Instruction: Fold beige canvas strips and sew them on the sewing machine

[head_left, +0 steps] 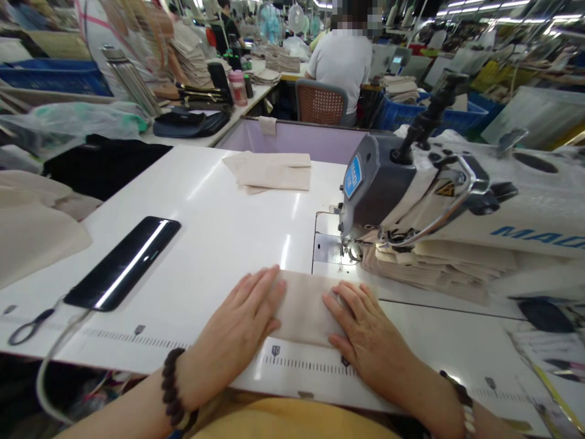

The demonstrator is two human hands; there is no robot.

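A folded strip of beige cloth point(306, 308) lies on the white sewing table point(201, 219), just in front of the machine's needle area. My left hand point(242, 323) rests flat on the strip's left end, and my right hand point(361, 323) lies flat on its right end. Neither hand closes around the cloth. To the right, a white industrial sewing machine point(411, 189) has a stack of beige cloth pieces point(434, 268) bunched under and beside its head. The needle is partly hidden by the machine head.
A black smartphone point(121, 262) and small black-handled snips point(30, 326) lie left on the table. Folded beige cloth point(269, 171) sits at the far edge. A seated co-worker point(340, 70) works beyond, among bins, stacked cloth and fans.
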